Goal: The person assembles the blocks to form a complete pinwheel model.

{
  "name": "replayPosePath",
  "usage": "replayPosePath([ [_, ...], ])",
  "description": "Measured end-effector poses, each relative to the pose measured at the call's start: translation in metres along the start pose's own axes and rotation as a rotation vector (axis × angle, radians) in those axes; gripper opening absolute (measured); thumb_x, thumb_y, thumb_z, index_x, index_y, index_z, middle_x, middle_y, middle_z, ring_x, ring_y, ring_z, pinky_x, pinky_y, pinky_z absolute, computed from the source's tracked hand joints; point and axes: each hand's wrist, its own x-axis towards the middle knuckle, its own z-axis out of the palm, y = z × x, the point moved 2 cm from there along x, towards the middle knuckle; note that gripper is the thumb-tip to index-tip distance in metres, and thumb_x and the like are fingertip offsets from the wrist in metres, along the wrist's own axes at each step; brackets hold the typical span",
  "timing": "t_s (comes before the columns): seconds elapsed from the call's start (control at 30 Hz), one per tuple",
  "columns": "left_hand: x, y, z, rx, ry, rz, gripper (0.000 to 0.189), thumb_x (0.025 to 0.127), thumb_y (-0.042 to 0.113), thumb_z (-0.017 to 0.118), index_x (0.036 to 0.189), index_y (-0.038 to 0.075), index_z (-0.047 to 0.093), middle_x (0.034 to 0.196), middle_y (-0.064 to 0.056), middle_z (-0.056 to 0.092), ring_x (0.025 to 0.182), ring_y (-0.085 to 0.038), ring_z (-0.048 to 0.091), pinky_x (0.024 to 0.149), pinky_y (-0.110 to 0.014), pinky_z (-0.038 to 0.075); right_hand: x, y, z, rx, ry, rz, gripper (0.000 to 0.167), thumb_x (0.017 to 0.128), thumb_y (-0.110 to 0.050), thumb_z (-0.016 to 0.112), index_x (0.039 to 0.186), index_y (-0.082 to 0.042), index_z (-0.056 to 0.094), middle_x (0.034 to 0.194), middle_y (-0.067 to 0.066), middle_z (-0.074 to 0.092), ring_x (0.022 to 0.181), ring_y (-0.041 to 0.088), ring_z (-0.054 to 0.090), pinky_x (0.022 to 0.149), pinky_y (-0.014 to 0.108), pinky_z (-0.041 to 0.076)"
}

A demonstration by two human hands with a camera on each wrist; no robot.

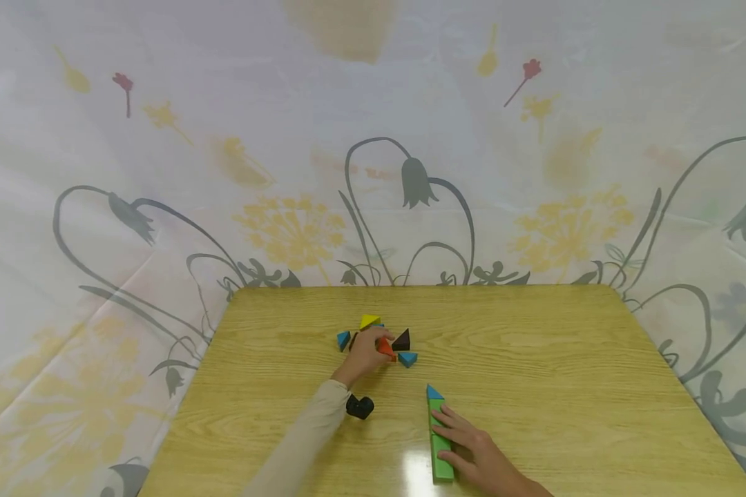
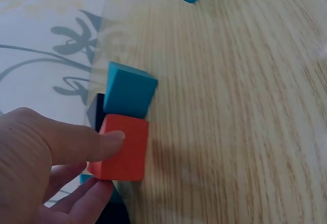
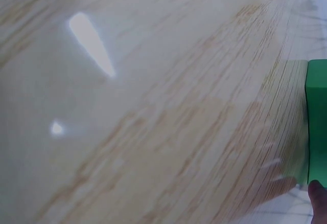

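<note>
At the cluster of blocks, my left hand (image 1: 365, 353) pinches a red block (image 2: 130, 150), thumb on its face and fingers at its lower side. In the left wrist view a blue triangular block (image 2: 131, 91) stands right against the red one, with a dark block (image 2: 97, 112) partly hidden behind. My right hand (image 1: 481, 452) rests its extended fingers along two green blocks (image 1: 439, 447) laid end to end. A small blue triangular block (image 1: 434, 393) caps their far end. Only a fingertip (image 3: 318, 196) beside the green block shows in the right wrist view.
Around the left hand lie a yellow triangular block (image 1: 369, 321), a dark triangular block (image 1: 402, 340) and blue triangular blocks (image 1: 407, 359). A black object (image 1: 360, 407) lies close to the left sleeve (image 1: 307, 442). Behind the wooden table (image 1: 534, 359) hangs a flower-patterned cloth (image 1: 447, 103).
</note>
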Motion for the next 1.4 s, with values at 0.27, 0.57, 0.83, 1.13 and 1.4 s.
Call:
replayPosePath([
  [0.27, -0.002, -0.011, 0.001, 0.071, 0.031, 0.029, 0.027, 0.079, -0.006, 0.069, 0.106, -0.001, 0.069, 0.106, -0.013, 0.062, 0.098, -0.028, 0.056, 0.080, -0.037, 0.050, 0.002, -0.002, 0.001, -0.008, -0.008, 0.003, 0.040, 0.089, -0.018, 0.066, 0.123, 0.003, 0.061, 0.137, 0.018, 0.049, 0.131, 0.033, 0.037, 0.101, 0.016, 0.027],
  [0.57, -0.011, -0.022, -0.002, -0.019, 0.067, 0.031, 0.034, 0.078, 0.010, 0.078, 0.108, -0.002, 0.068, 0.105, -0.012, 0.063, 0.094, -0.027, 0.057, 0.079, -0.035, 0.050, 0.001, -0.001, 0.001, -0.003, 0.003, -0.007, 0.039, 0.089, -0.017, 0.066, 0.122, 0.003, 0.061, 0.136, 0.019, 0.049, 0.131, 0.033, 0.037, 0.102, 0.015, 0.025],
  [0.83, -0.017, -0.025, -0.002, -0.199, 0.135, -0.021, 0.029, 0.078, 0.012, 0.079, 0.103, 0.000, 0.069, 0.103, -0.012, 0.063, 0.090, -0.025, 0.060, 0.074, -0.029, 0.052, 0.001, 0.000, 0.002, -0.020, 0.007, -0.002, 0.039, 0.089, -0.018, 0.066, 0.122, 0.002, 0.061, 0.136, 0.020, 0.048, 0.130, 0.035, 0.037, 0.101, 0.016, 0.026],
  [1.13, -0.026, -0.001, -0.005, -0.344, 0.183, -0.019, 0.027, 0.078, 0.007, 0.077, 0.102, -0.004, 0.069, 0.106, -0.020, 0.061, 0.092, -0.035, 0.062, 0.075, -0.032, 0.055, 0.001, 0.000, 0.001, -0.006, 0.004, -0.001, 0.039, 0.089, -0.017, 0.066, 0.122, 0.002, 0.061, 0.136, 0.020, 0.049, 0.132, 0.032, 0.036, 0.101, 0.016, 0.026],
  [1.4, -0.019, 0.001, 0.006, -0.326, 0.192, 0.021, 0.027, 0.078, 0.010, 0.078, 0.101, -0.003, 0.070, 0.104, -0.017, 0.063, 0.094, -0.033, 0.061, 0.078, -0.031, 0.054, 0.001, -0.001, 0.001, -0.008, -0.002, 0.001, 0.039, 0.089, -0.016, 0.067, 0.123, 0.002, 0.061, 0.136, 0.020, 0.049, 0.130, 0.035, 0.037, 0.101, 0.017, 0.027],
])
